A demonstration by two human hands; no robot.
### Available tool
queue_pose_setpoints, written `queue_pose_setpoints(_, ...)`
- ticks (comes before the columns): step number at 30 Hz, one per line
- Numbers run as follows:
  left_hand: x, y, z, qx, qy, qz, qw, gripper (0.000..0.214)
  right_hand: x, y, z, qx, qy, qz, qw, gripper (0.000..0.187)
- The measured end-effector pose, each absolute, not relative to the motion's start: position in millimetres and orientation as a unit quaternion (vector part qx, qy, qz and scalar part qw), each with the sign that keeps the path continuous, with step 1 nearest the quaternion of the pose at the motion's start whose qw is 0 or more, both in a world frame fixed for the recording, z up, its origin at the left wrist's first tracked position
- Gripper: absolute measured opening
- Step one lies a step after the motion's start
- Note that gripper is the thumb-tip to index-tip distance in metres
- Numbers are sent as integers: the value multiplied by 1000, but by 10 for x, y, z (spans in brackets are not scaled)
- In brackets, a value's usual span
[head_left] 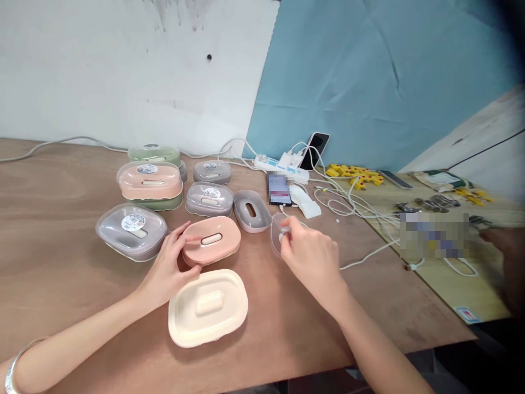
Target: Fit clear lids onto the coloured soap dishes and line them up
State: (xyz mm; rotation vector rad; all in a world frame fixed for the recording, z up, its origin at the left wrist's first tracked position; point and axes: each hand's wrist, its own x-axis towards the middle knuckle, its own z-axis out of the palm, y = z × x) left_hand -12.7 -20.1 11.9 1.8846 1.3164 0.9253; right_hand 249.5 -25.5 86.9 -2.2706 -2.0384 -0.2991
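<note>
My left hand (pixel 174 262) is curved around the left end of a pink oval soap box (pixel 225 241), with fingers on its top and the thumb by its near side. A pale insert shows in the box's slot. To the right, my right hand (pixel 307 249) pinches a clear plastic lid (pixel 275 235), partly hidden behind the fingers. In front of the pink box lies a cream oval tray (pixel 180 323) with a raised block in its middle. Between the pink box and the clear lid is a grey oval piece (pixel 262 221) with an open slot.
Lidded grey (pixel 117 227), pink (pixel 127 189) and green (pixel 172 156) boxes stand at the back left, some stacked. Behind are a power strip (pixel 301 178), phones (pixel 315 150) and tangled white cables (pixel 344 208). Yellow parts (pixel 353 174) and another person's hand (pixel 496 241) are at right.
</note>
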Motion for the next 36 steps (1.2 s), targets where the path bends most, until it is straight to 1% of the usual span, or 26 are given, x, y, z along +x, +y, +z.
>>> queue_pose_setpoints(2, -121, -205, 126, 721, 495, 353, 333, 34, 2588, -241, 936, -731, -666, -109, 104, 25)
queue_pose_setpoints(5, -110, -212, 141, 716, 483, 367, 346, 11, 2687, -254, 1026, -672, -687, -133, 241, 26)
queue_pose_setpoints(6, -109, -212, 145, 712, 481, 373, 351, 9, 2693, -269, 1047, -647, -692, -132, 292, 26)
queue_pose_setpoints(7, -110, -208, 149, 707, 480, 377, 357, 14, 2683, -286, 1061, -619, -695, -118, 345, 26)
queue_pose_setpoints(9, -114, -194, 157, 700, 483, 380, 363, 24, 2629, -315, 1055, -562, -691, -27, 454, 22)
queue_pose_setpoints(10, -117, -184, 162, 699, 484, 379, 364, 28, 2591, -321, 1032, -533, -681, 48, 501, 18)
queue_pose_setpoints(12, -119, -165, 170, 699, 483, 381, 364, 35, 2515, -306, 948, -475, -643, 228, 556, 12)
queue_pose_setpoints(14, -115, -152, 174, 696, 477, 387, 372, 37, 2460, -257, 831, -432, -588, 384, 565, 27)
queue_pose_setpoints(16, -112, -146, 167, 684, 467, 394, 399, 38, 2431, -190, 712, -408, -536, 485, 558, 40)
queue_pose_setpoints(19, -124, -137, 142, 671, 445, 389, 448, 45, 2425, -98, 584, -394, -484, 571, 533, 44)
queue_pose_setpoints(21, -146, -126, 129, 677, 422, 377, 471, 53, 2423, -66, 544, -397, -477, 602, 501, 41)
queue_pose_setpoints(23, -174, -110, 126, 689, 397, 363, 486, 60, 2410, -59, 521, -420, -485, 603, 474, 35)
queue_pose_setpoints(28, -231, -75, 130, 711, 348, 332, 513, 67, 2369, -81, 445, -477, -543, 524, 451, 32)
queue_pose_setpoints(33, -245, -83, 143, 725, 351, 328, 493, 81, 2371, -72, 329, -496, -575, 505, 411, 35)
queue_pose_setpoints(36, -237, -98, 182, 737, 346, 319, 486, 83, 2348, -80, 272, -501, -575, 503, 406, 40)
